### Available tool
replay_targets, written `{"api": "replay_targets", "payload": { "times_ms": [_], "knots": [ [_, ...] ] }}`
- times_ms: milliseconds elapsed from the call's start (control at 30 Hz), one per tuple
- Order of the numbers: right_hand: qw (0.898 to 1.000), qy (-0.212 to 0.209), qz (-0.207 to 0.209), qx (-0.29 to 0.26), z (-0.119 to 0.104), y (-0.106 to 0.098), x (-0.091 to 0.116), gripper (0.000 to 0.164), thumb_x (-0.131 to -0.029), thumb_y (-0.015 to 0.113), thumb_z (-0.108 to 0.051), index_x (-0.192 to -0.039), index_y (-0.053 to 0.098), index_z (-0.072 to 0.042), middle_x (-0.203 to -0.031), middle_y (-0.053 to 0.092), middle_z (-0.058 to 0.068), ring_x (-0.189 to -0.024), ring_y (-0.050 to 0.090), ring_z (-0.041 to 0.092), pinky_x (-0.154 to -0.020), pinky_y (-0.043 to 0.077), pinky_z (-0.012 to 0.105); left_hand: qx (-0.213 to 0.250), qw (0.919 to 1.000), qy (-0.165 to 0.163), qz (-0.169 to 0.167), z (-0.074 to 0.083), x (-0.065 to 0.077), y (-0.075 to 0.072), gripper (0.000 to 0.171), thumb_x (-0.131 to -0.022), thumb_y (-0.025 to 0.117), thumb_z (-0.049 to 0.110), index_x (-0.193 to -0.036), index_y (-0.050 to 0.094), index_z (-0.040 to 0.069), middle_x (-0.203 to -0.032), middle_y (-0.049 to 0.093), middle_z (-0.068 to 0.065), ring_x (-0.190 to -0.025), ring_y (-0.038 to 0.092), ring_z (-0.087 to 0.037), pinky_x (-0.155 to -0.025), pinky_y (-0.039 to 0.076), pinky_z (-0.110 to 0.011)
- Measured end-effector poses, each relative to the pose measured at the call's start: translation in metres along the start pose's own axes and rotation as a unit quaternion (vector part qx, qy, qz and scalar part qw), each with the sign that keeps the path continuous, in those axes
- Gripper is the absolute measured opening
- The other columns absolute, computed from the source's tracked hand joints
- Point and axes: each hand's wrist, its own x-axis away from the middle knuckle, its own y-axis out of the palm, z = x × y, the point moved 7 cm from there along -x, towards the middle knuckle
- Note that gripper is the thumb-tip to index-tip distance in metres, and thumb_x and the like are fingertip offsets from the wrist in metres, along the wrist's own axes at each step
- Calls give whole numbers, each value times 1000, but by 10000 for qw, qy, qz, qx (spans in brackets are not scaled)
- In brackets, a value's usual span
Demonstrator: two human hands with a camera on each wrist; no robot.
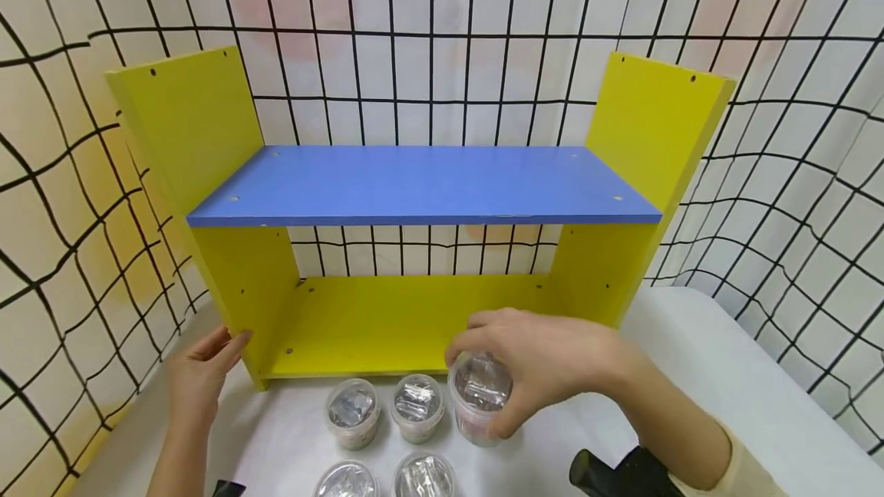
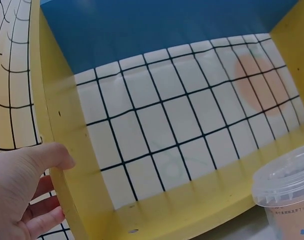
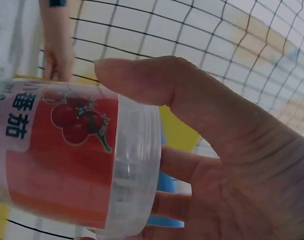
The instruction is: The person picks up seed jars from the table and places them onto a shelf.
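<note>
My right hand (image 1: 545, 355) grips a clear-lidded plastic tub (image 1: 476, 422) from above, thumb on one side and fingers on the other. In the right wrist view the tub's red label (image 3: 66, 150) carries a picture of tomatoes, and the hand goes round the lid end. Over at the left, my left hand (image 1: 198, 378) pinches the front edge of the yellow side panel (image 2: 54, 115) of a shelf unit. Its thumb lies on the inner face and its other fingers are round the outside. The held tub is just in front of the yellow bottom board (image 1: 387, 328).
Several similar lidded tubs (image 1: 353, 413) stand on the white table (image 1: 269, 436) in front of the unit. A blue shelf board (image 1: 421, 184) spans the two yellow sides above the bottom board. White cloth with a black grid (image 1: 414, 60) hangs behind and at both sides.
</note>
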Motion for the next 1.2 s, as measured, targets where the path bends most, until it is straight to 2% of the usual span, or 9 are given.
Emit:
{"api": "replay_targets", "payload": {
  "times_ms": [167, 333, 467, 600, 633, 700, 733, 1033, 1200],
  "knots": [
    [9989, -36, -29, 467, -22, -39, -5, 45, -67, 77, -42, -107, 59, -32, -106, 53, -13, -94, 48, 9, -76, 47, 24, -278, 9988, 371, -157, -8, -6, -4, 23, -76, 76, 16, -93, 72, 31, -82, 66, 21, -74, 62, 4, -66, 52, -11],
    [9973, -334, -523, 390, -42, -72, -21, 47, -67, 78, -36, -110, 57, -31, -107, 56, -14, -99, 49, 10, -78, 48, 26, -278, 9991, 307, -16, -5, -4, -5, 22, -75, 77, 15, -92, 72, 29, -81, 65, 20, -73, 62, 4, -65, 51, -10],
    [9949, -246, -904, 369, -48, -90, -37, 49, -70, 76, -37, -115, 56, -29, -106, 56, -9, -96, 52, 12, -72, 52, 25, -474, 9985, 250, 83, -2, 0, -4, 23, -76, 76, 15, -89, 70, 33, -79, 64, 22, -72, 61, 6, -65, 51, -10],
    [9928, -141, -1003, 644, -51, -101, -51, 49, -71, 75, -41, -115, 56, -29, -104, 57, -5, -91, 56, 15, -69, 53, 24, -802, 9967, 111, 52, 2, 3, -1, 32, -77, 75, 23, -109, 68, 25, -78, 62, 26, -74, 60, 8, -67, 49, -7],
    [9923, -154, -1007, 709, -52, -103, -54, 49, -72, 74, -42, -115, 56, -29, -104, 57, -5, -89, 57, 15, -69, 53, 25, -868, 9962, 74, 57, 2, 3, -1, 38, -77, 75, 24, -114, 66, 20, -78, 61, 27, -75, 59, 8, -67, 49, -7],
    [9915, -127, -1006, 821, -53, -107, -59, 50, -72, 74, -44, -116, 55, -30, -104, 57, -4, -90, 57, 15, -70, 53, 25, -874, 9962, 23, 43, 3, 3, -1, 48, -77, 75, 24, -120, 62, 8, -78, 61, 27, -75, 59, 8, -68, 48, -6],
    [9915, -119, -985, 847, -54, -109, -61, 51, -72, 74, -45, -116, 55, -29, -105, 56, -4, -90, 56, 16, -70, 53, 25, -908, 9959, 27, 50, 4, 3, 0, 48, -78, 75, 23, -121, 61, 6, -78, 61, 27, -75, 59, 8, -68, 49, -6],
    [9927, 130, -479, 1102, -67, -148, -80, 51, -73, 74, -43, -117, 54, -31, -111, 53, -3, -97, 53, 18, -75, 52, 29, -1157, 9932, 132, 77, 5, 1, 0, 50, -79, 74, 24, -122, 59, 3, -77, 59, 29, -74, 59, 8, -68, 48, -6],
    [9904, 271, 17, 1352, -78, -164, -106, 53, -74, 71, -43, -121, 50, -29, -115, 49, 1, -96, 52, 19, -74, 52, 27, -1356, 9906, 157, 31, 6, 4, -2, 56, -80, 73, 29, -126, 55, 3, -78, 57, 32, -76, 57, 11, -68, 45, -5]
  ]
}}
